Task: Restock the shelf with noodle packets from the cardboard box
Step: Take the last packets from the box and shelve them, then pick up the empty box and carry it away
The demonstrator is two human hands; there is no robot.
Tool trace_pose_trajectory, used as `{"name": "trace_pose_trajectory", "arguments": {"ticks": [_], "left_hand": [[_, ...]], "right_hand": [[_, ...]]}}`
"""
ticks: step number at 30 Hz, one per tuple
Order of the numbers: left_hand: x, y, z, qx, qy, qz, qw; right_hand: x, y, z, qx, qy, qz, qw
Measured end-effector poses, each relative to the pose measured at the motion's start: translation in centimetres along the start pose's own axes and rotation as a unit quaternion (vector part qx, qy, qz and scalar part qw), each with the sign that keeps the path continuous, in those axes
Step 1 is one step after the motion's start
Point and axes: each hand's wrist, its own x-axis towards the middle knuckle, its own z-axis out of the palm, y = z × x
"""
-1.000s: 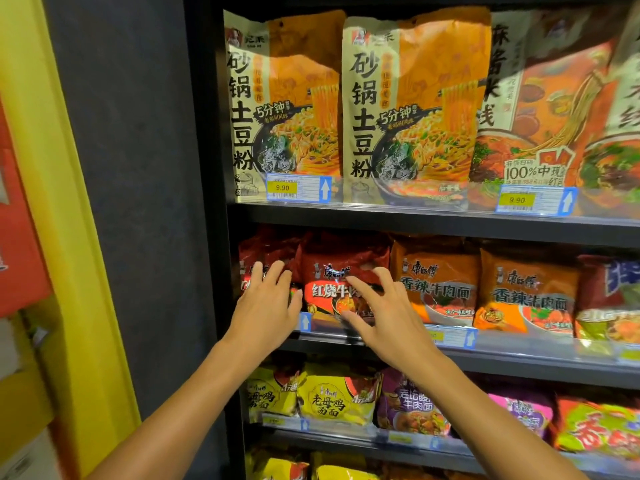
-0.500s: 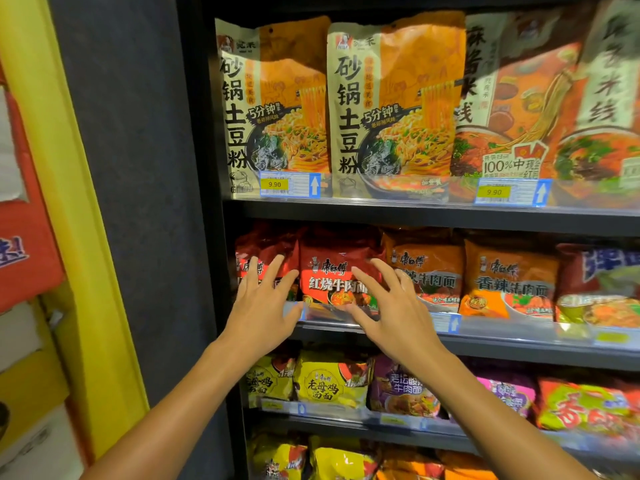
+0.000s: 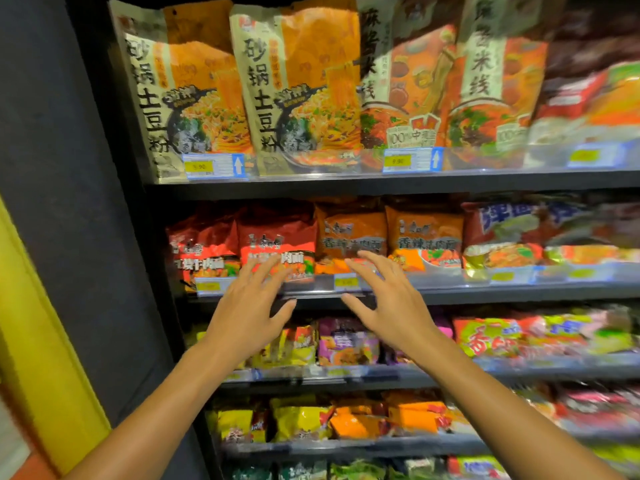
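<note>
Both my hands are raised in front of the second shelf, fingers spread and holding nothing. My left hand hovers before the red noodle packets, fingertips overlapping the lower edge of one. My right hand is before the orange noodle packets, slightly apart from the shelf rail. The two hands are about a palm's width from each other. No cardboard box is in view.
Tall orange pouches fill the top shelf. Yellow, purple and orange packets crowd the lower shelves. A dark side panel and a yellow post stand to the left. Price tags line the shelf rails.
The view has swung left and down, so the shelves sit further right in frame. Both hands drew back slightly from the red packets and shifted right along the second shelf.
</note>
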Motion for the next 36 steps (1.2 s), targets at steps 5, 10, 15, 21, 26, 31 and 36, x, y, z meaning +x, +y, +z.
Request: {"name": "trace_pose_trajectory", "arguments": {"ticks": [5,10,15,21,26,31,36], "left_hand": [[1.1,7.3,2.0,-0.007,-0.020,0.087,0.996],[2.4,16.6,5.0,-0.023,-0.031,0.181,0.983],[3.3,26.6,8.3,-0.053,-0.052,0.254,0.964],[4.4,38.9,12.8,-0.110,-0.091,0.375,0.916],[5.7,49.0,17.4,-0.131,-0.099,0.465,0.870],[6.0,59.9,20.9,-0.175,-0.120,0.547,0.810],[4.5,69.4,23.0,-0.223,-0.135,0.618,0.742]], "right_hand": [[-6.0,5.0,-4.6,-0.055,-0.024,0.047,0.997],[-13.4,10.5,-11.1,-0.097,-0.045,0.126,0.986],[-21.6,14.8,-18.0,-0.153,-0.043,0.189,0.969],[-31.8,19.6,-24.9,-0.218,-0.039,0.314,0.923],[-39.1,22.8,-29.8,-0.246,-0.023,0.427,0.870],[-45.2,24.4,-34.1,-0.279,-0.025,0.528,0.802],[-51.0,25.8,-37.7,-0.293,-0.021,0.606,0.739]]}}
